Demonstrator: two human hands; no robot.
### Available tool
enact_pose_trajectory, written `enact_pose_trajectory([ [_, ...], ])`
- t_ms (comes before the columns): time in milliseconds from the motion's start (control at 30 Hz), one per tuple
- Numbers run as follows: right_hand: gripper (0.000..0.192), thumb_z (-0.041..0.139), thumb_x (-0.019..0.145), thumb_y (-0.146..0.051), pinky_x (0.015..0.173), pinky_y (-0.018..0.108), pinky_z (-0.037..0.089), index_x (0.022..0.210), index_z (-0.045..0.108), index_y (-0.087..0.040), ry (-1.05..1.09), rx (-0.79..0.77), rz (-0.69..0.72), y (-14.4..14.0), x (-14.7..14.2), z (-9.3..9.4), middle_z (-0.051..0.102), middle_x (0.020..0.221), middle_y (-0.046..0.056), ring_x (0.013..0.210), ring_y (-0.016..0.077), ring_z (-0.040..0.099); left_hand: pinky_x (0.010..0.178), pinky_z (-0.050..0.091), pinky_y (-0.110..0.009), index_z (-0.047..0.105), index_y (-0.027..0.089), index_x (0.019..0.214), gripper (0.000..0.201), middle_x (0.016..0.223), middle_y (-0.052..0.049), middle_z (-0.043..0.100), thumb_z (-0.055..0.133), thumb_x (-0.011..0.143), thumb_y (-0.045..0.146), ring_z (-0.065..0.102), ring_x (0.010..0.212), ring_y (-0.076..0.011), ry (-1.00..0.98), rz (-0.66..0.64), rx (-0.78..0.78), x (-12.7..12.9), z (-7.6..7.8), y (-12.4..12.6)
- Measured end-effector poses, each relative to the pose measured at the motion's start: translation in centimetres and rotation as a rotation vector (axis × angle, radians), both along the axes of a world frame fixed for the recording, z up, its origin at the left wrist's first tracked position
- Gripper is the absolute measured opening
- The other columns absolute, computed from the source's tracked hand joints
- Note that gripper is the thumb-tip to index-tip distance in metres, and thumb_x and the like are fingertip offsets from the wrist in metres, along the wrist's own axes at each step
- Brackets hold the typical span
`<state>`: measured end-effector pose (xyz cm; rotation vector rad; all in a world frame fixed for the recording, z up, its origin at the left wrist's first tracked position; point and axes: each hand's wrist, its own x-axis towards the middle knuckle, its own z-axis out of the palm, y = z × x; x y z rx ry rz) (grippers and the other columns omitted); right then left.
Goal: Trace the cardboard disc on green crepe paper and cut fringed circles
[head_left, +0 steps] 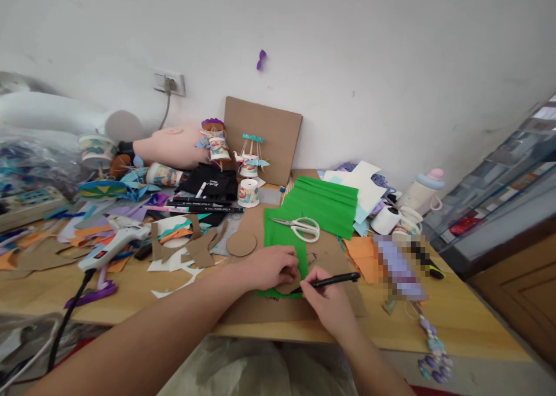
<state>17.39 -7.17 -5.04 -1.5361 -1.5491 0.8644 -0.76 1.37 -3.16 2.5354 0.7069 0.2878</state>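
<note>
My left hand (pixel 273 267) has its fingers bent and pressed together, holding a small brown cardboard disc (pixel 290 285) down on a strip of green crepe paper (pixel 278 234). Part of the disc is hidden under the fingers. In my right hand (pixel 326 296) is a black marker pen (pixel 336 279), its tip down at the disc's right edge and its barrel slanting to the right. White-handled scissors (pixel 305 229) lie across the green paper just beyond my hands, blades pointing left. A second cardboard disc (pixel 241 244) lies to the left of the strip.
A larger folded green sheet (pixel 324 202) lies behind the scissors. At left are a glue gun (pixel 113 246) with a black cord and many scraps. Decorated paper cups (pixel 248 193) stand at the back. A bottle (pixel 423 187) and orange paper (pixel 362 257) are at right.
</note>
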Motion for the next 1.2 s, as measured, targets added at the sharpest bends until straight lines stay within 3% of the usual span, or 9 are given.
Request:
enact_pose_trajectory([
  [167, 0.015, 0.054, 0.076, -0.03, 0.05, 0.023, 0.031, 0.064, 0.05, -0.022, -0.001, 0.002, 0.09, -0.7, -2.0, 0.5, 0.044, 0.056, -0.005, 0.054, 0.0129, 0.04, 0.071, 0.044, -0.024, 0.064, 0.021, 0.081, 0.004, 0.092, -0.001, 0.059, 0.06, 0.083, 0.023, 0.059, 0.081, -0.0162, 0.003, -0.005, -0.015, 0.1, 0.2, 0.0],
  [367, 0.019, 0.054, 0.071, -0.032, 0.046, 0.023, 0.026, 0.057, 0.045, -0.023, -0.001, 0.02, -0.034, 0.0, -0.7, 1.8, 0.039, 0.048, -0.006, 0.047, 0.0121, 0.036, 0.076, 0.044, -0.025, 0.064, 0.022, 0.082, 0.004, 0.095, -0.001, 0.059, 0.062, 0.081, 0.02, 0.059, 0.086, -0.017, 0.013, 0.004, -0.023, 0.1, 0.3, -0.1],
  [567, 0.022, 0.051, 0.079, -0.036, 0.051, 0.024, 0.031, 0.063, 0.046, -0.023, 0.006, 0.075, -0.126, 0.2, 0.8, 0.8, 0.041, 0.054, -0.005, 0.052, 0.0133, 0.039, 0.074, 0.045, -0.024, 0.064, 0.022, 0.081, 0.002, 0.094, 0.0, 0.06, 0.064, 0.08, 0.02, 0.06, 0.085, -0.0166, 0.001, 0.011, -0.035, 0.0, 0.1, 0.1],
  [767, 0.018, 0.051, 0.085, -0.03, 0.055, 0.024, 0.034, 0.069, 0.051, -0.021, -0.005, 0.078, 0.082, -0.9, -2.1, -0.4, 0.046, 0.062, -0.004, 0.059, 0.0136, 0.044, 0.074, 0.045, -0.023, 0.063, 0.021, 0.078, 0.004, 0.092, 0.0, 0.059, 0.064, 0.079, 0.017, 0.06, 0.085, -0.0156, -0.04, -0.004, -0.049, 0.0, 0.2, 0.1],
  [933, 0.016, 0.05, 0.083, -0.027, 0.054, 0.024, 0.032, 0.068, 0.05, -0.02, -0.087, 0.101, 0.11, -1.0, -3.7, 0.4, 0.048, 0.061, -0.003, 0.058, 0.0135, 0.044, 0.072, 0.044, -0.022, 0.059, 0.02, 0.073, 0.009, 0.09, 0.0, 0.058, 0.062, 0.077, 0.012, 0.058, 0.082, -0.0141, -0.057, -0.005, -0.044, 0.0, 0.0, 0.1],
  [1067, 0.018, 0.051, 0.077, -0.03, 0.05, 0.023, 0.029, 0.062, 0.047, -0.021, -0.057, 0.072, 0.076, -1.1, -3.3, 1.4, 0.045, 0.055, -0.004, 0.052, 0.0123, 0.04, 0.074, 0.044, -0.022, 0.061, 0.02, 0.076, 0.005, 0.09, 0.0, 0.058, 0.063, 0.08, 0.017, 0.059, 0.083, -0.0148, -0.051, -0.008, -0.043, 0.0, 0.0, 0.1],
  [1200, 0.021, 0.057, 0.07, -0.032, 0.045, 0.022, 0.026, 0.056, 0.044, -0.022, 0.034, 0.016, -0.05, -0.6, -1.5, 1.9, 0.039, 0.046, -0.007, 0.046, 0.0107, 0.036, 0.073, 0.045, -0.022, 0.065, 0.021, 0.081, 0.003, 0.091, 0.0, 0.059, 0.066, 0.079, 0.02, 0.06, 0.084, -0.0155, -0.031, -0.003, -0.037, 0.0, 0.1, 0.2],
])
